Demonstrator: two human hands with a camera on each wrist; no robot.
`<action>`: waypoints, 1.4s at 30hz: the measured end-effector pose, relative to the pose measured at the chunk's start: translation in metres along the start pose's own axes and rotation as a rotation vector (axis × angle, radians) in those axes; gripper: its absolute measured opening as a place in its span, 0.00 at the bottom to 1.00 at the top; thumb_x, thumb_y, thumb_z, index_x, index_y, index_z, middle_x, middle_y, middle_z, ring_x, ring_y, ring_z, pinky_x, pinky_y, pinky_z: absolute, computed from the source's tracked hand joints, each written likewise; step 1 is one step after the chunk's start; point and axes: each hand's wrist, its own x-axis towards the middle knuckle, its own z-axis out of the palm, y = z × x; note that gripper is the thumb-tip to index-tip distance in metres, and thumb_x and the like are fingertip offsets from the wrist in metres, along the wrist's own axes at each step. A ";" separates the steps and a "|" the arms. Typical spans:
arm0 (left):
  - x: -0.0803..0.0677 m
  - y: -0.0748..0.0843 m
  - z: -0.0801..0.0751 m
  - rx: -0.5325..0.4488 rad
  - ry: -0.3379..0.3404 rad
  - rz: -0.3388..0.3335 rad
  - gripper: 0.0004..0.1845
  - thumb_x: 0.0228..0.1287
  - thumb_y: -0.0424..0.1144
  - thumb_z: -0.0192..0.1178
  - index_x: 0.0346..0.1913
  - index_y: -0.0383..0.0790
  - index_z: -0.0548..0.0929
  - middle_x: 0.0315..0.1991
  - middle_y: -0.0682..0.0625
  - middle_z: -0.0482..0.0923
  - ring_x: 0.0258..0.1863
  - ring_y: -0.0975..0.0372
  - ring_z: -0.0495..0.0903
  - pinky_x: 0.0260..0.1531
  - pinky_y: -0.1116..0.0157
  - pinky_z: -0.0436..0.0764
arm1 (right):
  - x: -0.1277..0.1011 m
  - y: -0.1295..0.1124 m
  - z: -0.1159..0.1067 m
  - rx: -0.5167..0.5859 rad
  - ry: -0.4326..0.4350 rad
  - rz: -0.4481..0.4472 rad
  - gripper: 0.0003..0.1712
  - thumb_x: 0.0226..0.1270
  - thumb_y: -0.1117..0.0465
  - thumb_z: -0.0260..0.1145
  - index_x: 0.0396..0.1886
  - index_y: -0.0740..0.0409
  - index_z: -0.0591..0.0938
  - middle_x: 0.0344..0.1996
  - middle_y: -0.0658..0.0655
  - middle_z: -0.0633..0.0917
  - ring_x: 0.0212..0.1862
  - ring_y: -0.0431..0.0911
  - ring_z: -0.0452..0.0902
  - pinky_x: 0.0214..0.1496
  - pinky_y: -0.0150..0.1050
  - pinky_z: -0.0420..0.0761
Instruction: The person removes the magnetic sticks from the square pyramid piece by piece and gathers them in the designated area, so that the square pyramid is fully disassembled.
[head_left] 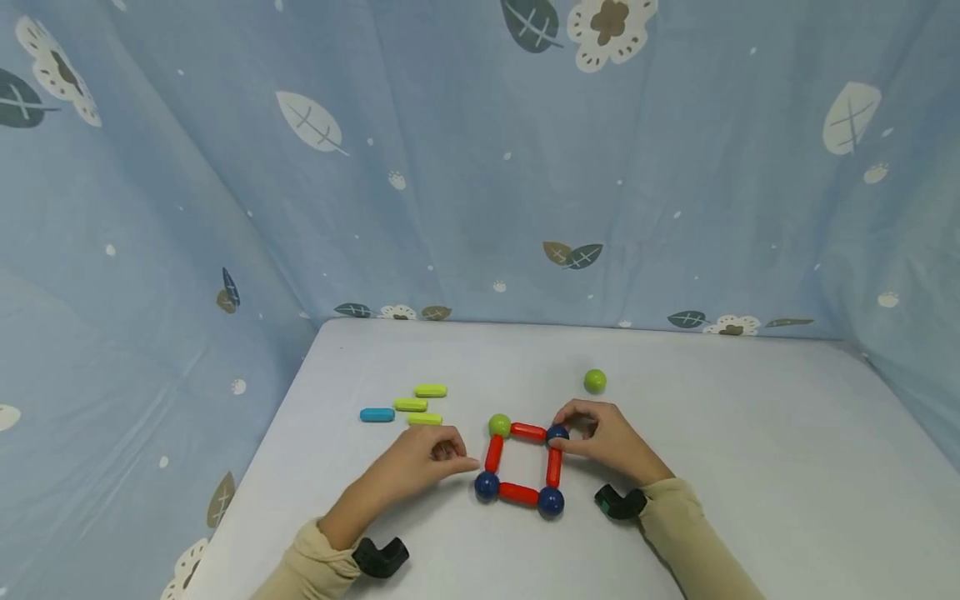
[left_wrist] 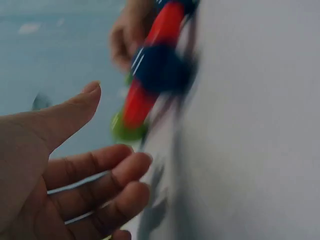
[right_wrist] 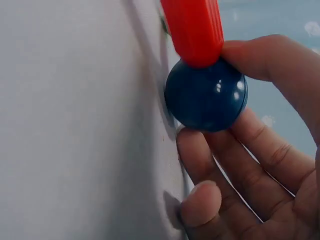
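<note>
A square of red rods [head_left: 519,494] with balls at its corners lies on the table. Its far left corner is a green ball [head_left: 500,425]; the near corners are dark blue balls [head_left: 551,502]. My right hand [head_left: 609,437] pinches the far right dark blue ball [right_wrist: 206,95] between thumb and fingers, with a red rod [right_wrist: 195,30] joined to it. Left of the square, my left hand [head_left: 422,461] holds nothing. Its thumb points toward the near left blue ball [head_left: 487,486], and its fingers are loosely bent, apart from the square [left_wrist: 140,102].
Several yellow-green rods [head_left: 431,390] and one blue rod [head_left: 377,414] lie at the table's left. A loose green ball [head_left: 596,381] sits beyond my right hand. Blue patterned cloth [head_left: 480,167] hangs behind the white table [head_left: 750,433].
</note>
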 end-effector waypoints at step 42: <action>0.034 0.025 0.050 0.175 -0.048 0.166 0.11 0.65 0.54 0.71 0.42 0.52 0.87 0.37 0.62 0.81 0.38 0.69 0.72 0.40 0.71 0.74 | -0.008 -0.007 0.022 0.093 -0.234 -0.107 0.10 0.62 0.51 0.78 0.40 0.47 0.89 0.33 0.46 0.87 0.33 0.36 0.73 0.33 0.28 0.70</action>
